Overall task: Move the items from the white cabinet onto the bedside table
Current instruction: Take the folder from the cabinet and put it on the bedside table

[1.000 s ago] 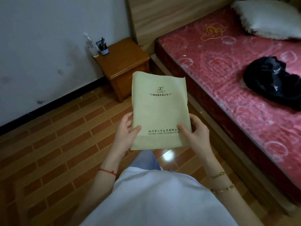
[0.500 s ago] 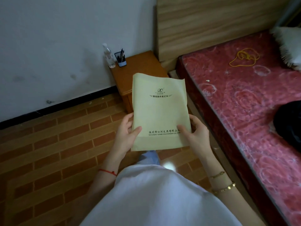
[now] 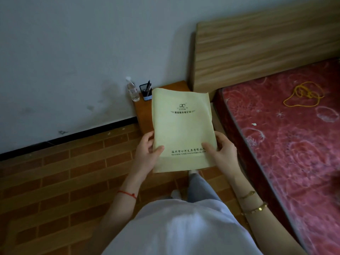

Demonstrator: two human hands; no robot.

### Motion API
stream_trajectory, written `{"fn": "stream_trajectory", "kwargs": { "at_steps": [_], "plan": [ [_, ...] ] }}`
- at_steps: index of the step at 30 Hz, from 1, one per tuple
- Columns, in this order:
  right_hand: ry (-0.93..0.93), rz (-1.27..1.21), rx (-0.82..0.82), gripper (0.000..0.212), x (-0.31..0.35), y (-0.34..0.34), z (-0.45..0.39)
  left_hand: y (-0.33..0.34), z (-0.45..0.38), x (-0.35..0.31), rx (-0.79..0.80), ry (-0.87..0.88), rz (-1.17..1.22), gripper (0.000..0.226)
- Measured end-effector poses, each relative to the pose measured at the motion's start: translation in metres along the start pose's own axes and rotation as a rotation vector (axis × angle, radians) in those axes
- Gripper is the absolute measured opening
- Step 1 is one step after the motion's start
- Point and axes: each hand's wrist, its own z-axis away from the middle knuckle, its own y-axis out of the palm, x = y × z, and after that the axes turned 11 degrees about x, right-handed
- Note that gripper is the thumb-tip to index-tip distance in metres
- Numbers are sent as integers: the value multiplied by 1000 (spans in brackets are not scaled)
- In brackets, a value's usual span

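I hold a pale yellow notebook [image 3: 182, 129] with printed lettering in front of me, in both hands. My left hand [image 3: 146, 151] grips its lower left edge, thumb on the cover. My right hand [image 3: 220, 153] grips the lower right edge, thumb on the cover as well. Behind the notebook stands the small wooden bedside table [image 3: 142, 111], mostly hidden by it. On the table's back left corner stand a clear plastic bottle [image 3: 132, 91] and a dark pen holder [image 3: 146, 92] with pens. The white cabinet is out of view.
A bed with a red patterned mattress [image 3: 287, 137] and a wooden headboard [image 3: 257, 52] fills the right side. A yellow cord [image 3: 303, 94] lies on the mattress. A grey wall [image 3: 73, 61] rises behind; brick-patterned floor [image 3: 64, 181] lies to the left.
The view has swung left and closer to the bedside table; the notebook now covers most of it. The pillow and black bag have left the view. My grip on the notebook is unchanged.
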Motion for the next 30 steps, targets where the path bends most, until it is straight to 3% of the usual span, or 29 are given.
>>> {"fn": "stream_trajectory", "kwargs": {
  "at_steps": [19, 30],
  "plan": [
    [62, 143, 274, 43, -36, -33, -347, 23, -296, -54, -175, -231, 161, 65],
    [209, 206, 364, 46, -113, 25, -479, 21, -434, 18, -233, -373, 210, 58]
  ]
}}
